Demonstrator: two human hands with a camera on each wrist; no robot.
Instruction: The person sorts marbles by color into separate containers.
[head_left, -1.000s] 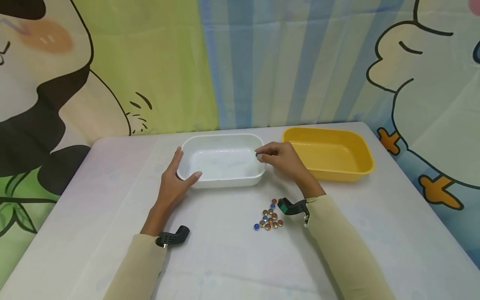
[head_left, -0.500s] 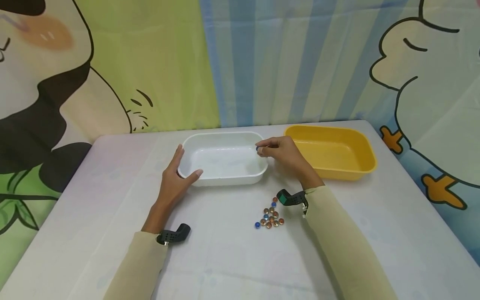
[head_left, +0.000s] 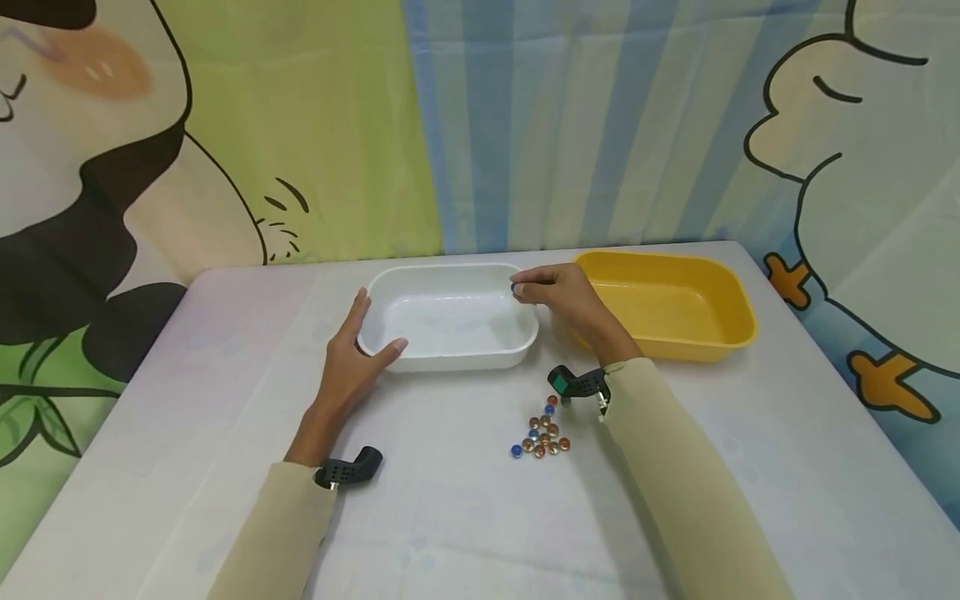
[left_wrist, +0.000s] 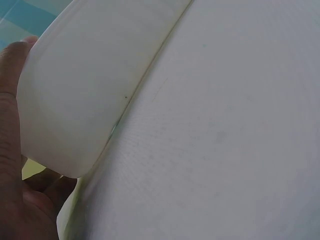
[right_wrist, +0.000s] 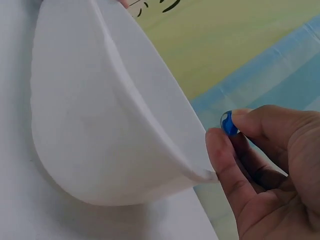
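My left hand rests at the left end of a white tray. Its thumb lies over the front rim and its fingers stretch along the end wall; the left wrist view shows fingers against the tray's lower corner. At the tray's right end, near the back corner, my right hand pinches a blue and clear glass marble between thumb and fingertips. The right wrist view has that marble just above rim height, with a finger touching or close to the rim. A loose cluster of orange-brown and blue marbles lies before the tray.
A yellow tray stands right of the white one, partly behind my right forearm. Both are on a white-covered table. A printed cartoon curtain hangs along the back edge. Each wrist wears a dark strap with a camera.
My right hand has moved slightly up and towards the back along the white tray's right rim, with the blue marble still pinched. The left hand has stayed in place; the head view has shifted a little.
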